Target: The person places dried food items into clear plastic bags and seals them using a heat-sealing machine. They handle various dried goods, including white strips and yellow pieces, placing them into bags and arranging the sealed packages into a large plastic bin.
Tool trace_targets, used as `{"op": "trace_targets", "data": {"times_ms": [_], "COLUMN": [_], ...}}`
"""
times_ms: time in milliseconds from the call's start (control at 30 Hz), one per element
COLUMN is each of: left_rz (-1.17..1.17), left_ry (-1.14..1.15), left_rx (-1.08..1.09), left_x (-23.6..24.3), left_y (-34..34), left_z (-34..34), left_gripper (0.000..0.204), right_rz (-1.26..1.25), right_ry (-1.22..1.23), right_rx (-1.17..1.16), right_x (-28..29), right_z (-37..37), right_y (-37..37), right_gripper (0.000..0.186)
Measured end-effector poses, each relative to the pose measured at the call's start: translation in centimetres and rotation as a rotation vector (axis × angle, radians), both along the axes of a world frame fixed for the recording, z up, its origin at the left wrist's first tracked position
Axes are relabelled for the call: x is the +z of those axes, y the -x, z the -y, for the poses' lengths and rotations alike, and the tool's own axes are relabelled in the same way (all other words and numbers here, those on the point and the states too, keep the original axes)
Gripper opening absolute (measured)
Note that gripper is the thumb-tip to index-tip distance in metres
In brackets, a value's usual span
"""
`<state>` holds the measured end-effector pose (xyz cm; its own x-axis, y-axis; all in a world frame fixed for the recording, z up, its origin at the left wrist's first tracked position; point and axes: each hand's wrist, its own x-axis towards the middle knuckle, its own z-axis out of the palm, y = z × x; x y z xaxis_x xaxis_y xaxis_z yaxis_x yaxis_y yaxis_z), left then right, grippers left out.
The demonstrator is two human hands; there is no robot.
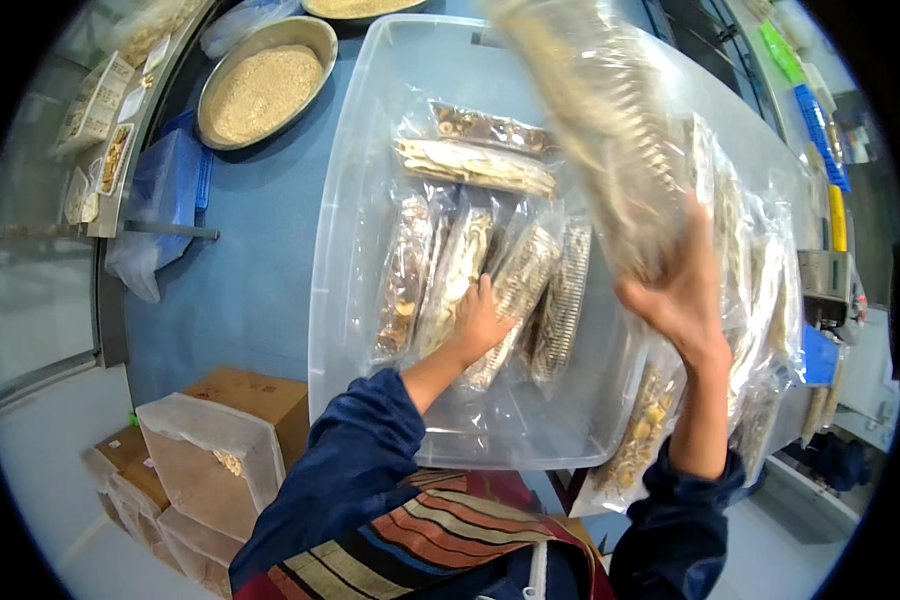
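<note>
My right hand (675, 290) grips a long, motion-blurred clear bag (600, 120) of dried pieces, raised over the right part of the translucent plastic bin (335, 230). Down inside the bin, my left hand (480, 325) has its fingers on a bag (525, 270) of pale speckled pieces, between neighbouring bags. Around it lie a bag of brown slices (400, 270), a bag of pale slices (470, 240), a ridged bag (565, 290), and two crosswise bags (475, 160) at the back.
Several more bags (650, 420) lie along the bin's right side. Metal bowls of beige granules (265, 95) stand on the blue surface (230, 260) at back left. Cardboard boxes (250, 390) and plastic-wrapped cartons (200, 460) sit lower left. Shelves with small trays (85, 110) line the left.
</note>
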<state>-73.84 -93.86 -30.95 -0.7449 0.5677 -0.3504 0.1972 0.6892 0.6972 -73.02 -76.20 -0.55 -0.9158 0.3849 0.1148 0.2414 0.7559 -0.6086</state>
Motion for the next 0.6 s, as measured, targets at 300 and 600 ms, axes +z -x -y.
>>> {"op": "trace_targets", "data": {"times_ms": [300,600], "left_rz": [0.069,-0.019], "left_ry": [-0.106,-0.449], "left_rx": [0.198,0.125], "left_x": [1.0,4.2], "left_y": [3.5,4.6], "left_z": [3.2,-3.8], "left_gripper": [0.068,0.053], "right_rz": [-0.003,-0.147], "right_ry": [-0.736,-0.225], "right_rx": [0.051,-0.075], "right_x": [-19.5,-8.8], "right_z": [-6.1,4.4], "right_y": [17.0,-2.9], "right_gripper": [0.069,0.026]}}
